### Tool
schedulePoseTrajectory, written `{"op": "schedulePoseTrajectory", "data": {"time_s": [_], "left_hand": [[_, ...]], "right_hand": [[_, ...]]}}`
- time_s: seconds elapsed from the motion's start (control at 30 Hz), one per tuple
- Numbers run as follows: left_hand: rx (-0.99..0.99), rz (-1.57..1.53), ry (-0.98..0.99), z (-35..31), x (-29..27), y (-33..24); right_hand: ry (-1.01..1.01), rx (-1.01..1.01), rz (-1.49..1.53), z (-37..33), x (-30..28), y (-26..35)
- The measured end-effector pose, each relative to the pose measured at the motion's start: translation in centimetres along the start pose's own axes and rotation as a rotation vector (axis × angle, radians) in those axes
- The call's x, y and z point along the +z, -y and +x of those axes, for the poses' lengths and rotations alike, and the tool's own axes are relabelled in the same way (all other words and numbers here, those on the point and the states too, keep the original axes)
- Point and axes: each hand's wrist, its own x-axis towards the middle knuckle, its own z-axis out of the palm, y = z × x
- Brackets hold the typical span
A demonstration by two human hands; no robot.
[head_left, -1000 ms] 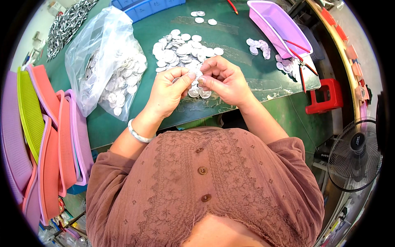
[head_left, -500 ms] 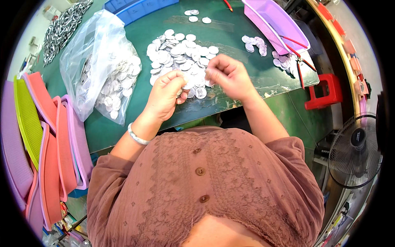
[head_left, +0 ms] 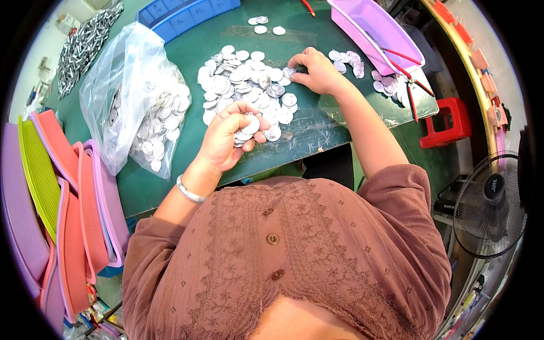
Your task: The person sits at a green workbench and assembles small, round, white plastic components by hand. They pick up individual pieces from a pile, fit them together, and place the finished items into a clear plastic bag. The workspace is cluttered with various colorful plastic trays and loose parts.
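Observation:
My left hand [head_left: 220,139] is closed round a small stack of silver disc pendants [head_left: 247,128], round and flat with little loops on the rim. It is at the near edge of a loose pile of the same pendants [head_left: 238,76] on the green table. Over the pile's right edge, my right hand [head_left: 318,71] has its thumb and forefinger apart, with the tips beside a pendant [head_left: 288,72]. Nothing shows held in it. To the left, a clear plastic bag [head_left: 122,56] contains many more pendants [head_left: 164,116].
Small pendant groups lie at the back [head_left: 260,29] and right [head_left: 347,61]. A purple basket [head_left: 374,34] and red-handled pliers [head_left: 412,80] occupy the right corner. A blue bin [head_left: 190,17] stands behind. Stacked baskets [head_left: 73,226] crowd the left; a red stool [head_left: 447,124] and fan [head_left: 490,207] are right.
My right hand has moved away from the left, outward and farther over the pile's right edge, its fingers spreading. My left hand has turned, bringing the stacked pendants into view.

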Motion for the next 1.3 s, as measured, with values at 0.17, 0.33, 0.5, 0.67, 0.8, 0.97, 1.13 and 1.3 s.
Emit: {"op": "schedulePoseTrajectory", "data": {"time_s": [0.17, 0.33, 0.5, 0.67, 0.8, 0.97, 1.13, 1.3], "left_hand": [[-0.034, 0.021, -0.018, 0.1, 0.5, -0.1], [-0.034, 0.032, 0.004, 0.5, 0.0, 0.4], [-0.059, 0.077, -0.019, 0.7, 0.0, 0.3], [0.072, 0.258, -0.093, 1.0, 1.1, 0.0], [0.29, 0.505, -0.108, 1.6, 2.0, -0.1], [0.37, 0.396, -0.054, 1.8, 1.7, -0.1], [0.37, 0.139, -0.085, 1.5, 1.4, 0.5], [0.349, 0.104, -0.04, 1.1, 1.2, 0.7]], "right_hand": [[-0.033, -0.013, 0.1, 0.2, 0.6, -0.5], [-0.006, -0.06, 0.059, 0.2, 0.2, 0.0], [0.003, 0.022, 0.219, 0.2, -0.2, 0.2], [-0.049, -0.069, 0.535, -1.4, -0.9, 1.5], [0.037, -0.223, 0.558, -3.4, -3.8, 6.9], [-0.095, -0.222, 0.796, -4.5, -3.5, 9.1], [-0.069, -0.051, 1.133, -5.7, -1.8, 9.2], [-0.223, -0.06, 1.077, -5.9, -1.2, 10.4]]}}
